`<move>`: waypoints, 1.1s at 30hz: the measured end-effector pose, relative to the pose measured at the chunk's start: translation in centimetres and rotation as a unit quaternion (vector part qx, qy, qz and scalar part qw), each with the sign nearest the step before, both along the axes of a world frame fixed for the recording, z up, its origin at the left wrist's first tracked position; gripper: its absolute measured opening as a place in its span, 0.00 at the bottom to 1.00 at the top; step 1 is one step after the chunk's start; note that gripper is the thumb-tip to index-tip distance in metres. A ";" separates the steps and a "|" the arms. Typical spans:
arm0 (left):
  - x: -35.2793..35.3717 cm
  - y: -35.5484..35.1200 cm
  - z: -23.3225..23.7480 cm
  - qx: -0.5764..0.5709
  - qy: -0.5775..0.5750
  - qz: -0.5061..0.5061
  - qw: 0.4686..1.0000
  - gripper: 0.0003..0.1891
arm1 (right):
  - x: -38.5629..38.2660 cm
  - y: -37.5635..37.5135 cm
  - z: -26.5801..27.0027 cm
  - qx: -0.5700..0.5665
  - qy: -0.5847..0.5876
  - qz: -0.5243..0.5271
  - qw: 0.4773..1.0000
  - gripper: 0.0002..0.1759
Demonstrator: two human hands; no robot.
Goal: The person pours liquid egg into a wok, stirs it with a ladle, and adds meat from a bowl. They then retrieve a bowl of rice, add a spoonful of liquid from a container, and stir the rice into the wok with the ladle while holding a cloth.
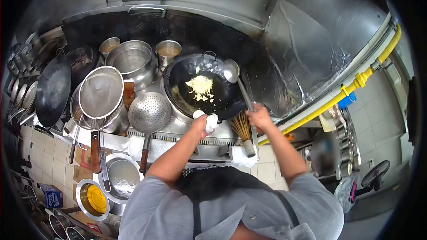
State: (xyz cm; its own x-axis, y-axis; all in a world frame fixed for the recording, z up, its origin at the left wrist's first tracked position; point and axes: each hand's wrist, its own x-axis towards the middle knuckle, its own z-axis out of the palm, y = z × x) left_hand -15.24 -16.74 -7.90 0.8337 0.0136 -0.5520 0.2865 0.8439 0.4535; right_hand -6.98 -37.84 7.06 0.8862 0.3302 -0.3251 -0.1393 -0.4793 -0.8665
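Note:
A dark wok (182, 100) sits on the stove with a pale yellow, crumbly heap of food (200, 86) in its middle; it looks like scrambled egg. My left hand (202, 125) is closed round a folded white cloth (211, 123) at the wok's near rim; the cloth hides what lies under it. My right hand (259, 118) grips the handle of a metal ladle (231, 70). The ladle's bowl is over the wok's far right rim, apart from the food. Just left of my right hand, a bamboo wok brush (242, 129) leans at the stove's front edge.
Left of the wok are a perforated skimmer (149, 112), a mesh strainer (101, 92), a large metal pot (130, 60) and a small pot of liquid (168, 50). A bowl with yellow liquid (95, 198) stands lower left. A yellow pipe (356, 82) runs along the right.

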 end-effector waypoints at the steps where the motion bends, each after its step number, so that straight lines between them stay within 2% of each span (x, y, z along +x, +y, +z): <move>1: 0.7 0.5 -0.5 0.007 -0.010 -0.001 1.000 0.12 | 1.2 1.6 -2.7 0.064 0.034 -0.030 0.997 0.26; 3: 1.3 0.5 -1.1 0.010 -0.007 0.011 1.000 0.12 | 0.7 4.9 -4.3 0.045 0.080 -0.044 0.995 0.25; 4: 1.4 0.4 -1.4 0.010 0.002 0.016 1.000 0.12 | 0.7 5.2 -3.9 0.078 0.128 0.003 0.989 0.27; 5: 1.6 0.3 -1.7 0.012 0.003 0.014 1.000 0.12 | 0.5 4.9 -3.6 0.080 0.129 0.001 0.988 0.27; 7: 1.8 0.1 -1.8 0.028 0.001 0.010 1.000 0.13 | -0.2 4.7 -1.8 -0.052 -0.017 0.110 0.992 0.24; 9: 1.8 0.0 -2.1 0.023 0.009 0.013 1.000 0.13 | -0.6 4.4 -1.3 -0.066 -0.031 0.139 0.988 0.28; 10: 2.0 0.1 -2.2 0.023 0.013 0.010 1.000 0.13 | -1.0 4.6 -0.4 0.030 0.110 0.094 0.989 0.30; 11: 2.1 0.1 -2.3 0.021 0.014 0.011 1.000 0.13 | -1.2 4.5 0.0 0.125 0.249 0.041 0.960 0.31; 12: 2.0 0.0 -2.2 0.019 0.008 0.012 1.000 0.13 | -0.5 4.9 -1.1 0.145 0.306 0.022 0.941 0.29; 15: 1.8 0.0 -1.8 0.015 0.003 0.014 1.000 0.13 | 0.2 7.0 -3.0 0.091 0.244 0.052 0.964 0.25; 16: 1.6 0.0 -1.8 0.013 0.004 0.015 1.000 0.13 | -0.4 7.3 -3.4 0.065 0.172 0.071 0.980 0.22; 17: 1.4 -0.1 -1.8 0.015 0.007 0.013 1.000 0.13 | -0.7 6.7 -3.2 0.066 0.174 0.070 0.980 0.22; 20: 2.1 -0.1 -2.7 0.014 -0.014 0.015 1.000 0.13 | -1.2 4.0 -0.8 0.203 0.343 0.021 0.917 0.14; 23: 1.9 -0.1 -2.7 0.023 0.003 0.017 1.000 0.13 | -0.3 3.0 -3.6 0.208 0.413 0.004 0.887 0.14; 27: 1.6 0.2 -2.2 0.010 -0.007 -0.002 1.000 0.13 | -1.2 2.6 -2.6 0.229 0.353 -0.014 0.907 0.14; 28: 1.7 -0.1 -2.0 0.004 0.004 0.026 1.000 0.13 | -0.6 1.7 -3.2 0.266 0.394 -0.023 0.880 0.13; 29: 2.0 0.1 -1.9 0.004 0.002 0.028 1.000 0.13 | 0.4 1.4 -4.0 0.266 0.392 -0.021 0.880 0.13; 31: 1.6 0.1 -1.8 0.005 -0.003 -0.003 1.000 0.13 | 0.6 1.1 -4.7 0.182 0.350 -0.003 0.919 0.15; 32: 1.4 -0.2 -1.9 0.004 0.000 -0.004 1.000 0.13 | 0.9 1.8 -5.4 0.134 0.253 0.030 0.958 0.20; 33: 1.4 -0.3 -1.7 0.003 -0.004 -0.003 1.000 0.14 | 1.0 2.9 -5.0 0.134 0.254 0.032 0.957 0.20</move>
